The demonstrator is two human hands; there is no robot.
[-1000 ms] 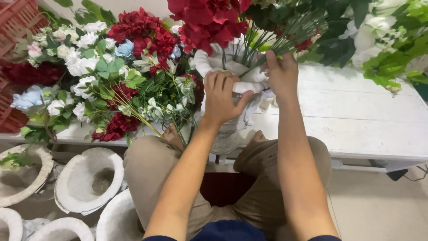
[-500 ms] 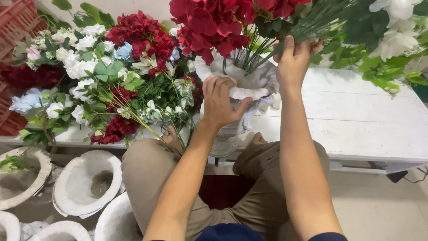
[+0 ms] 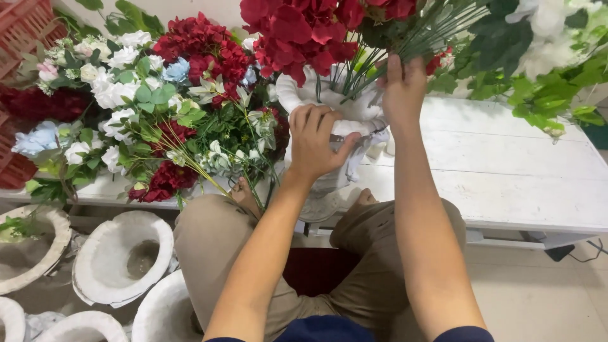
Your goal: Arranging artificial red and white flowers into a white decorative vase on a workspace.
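1. Hands are shifting since half a second ago in the head view: the right hand (image 3: 403,88) is sitting a little lower on the green stems (image 3: 405,44), and the left hand (image 3: 316,142) is keeping its place.
2. The left hand is curling around the rim of the white urn vase (image 3: 354,111), thumb hooked over its front.
3. The right hand is closing on the stems just above the rim.
4. The vase is standing at the white tabletop (image 3: 506,171) edge, between both hands, red flowers (image 3: 297,31) spilling overhead.
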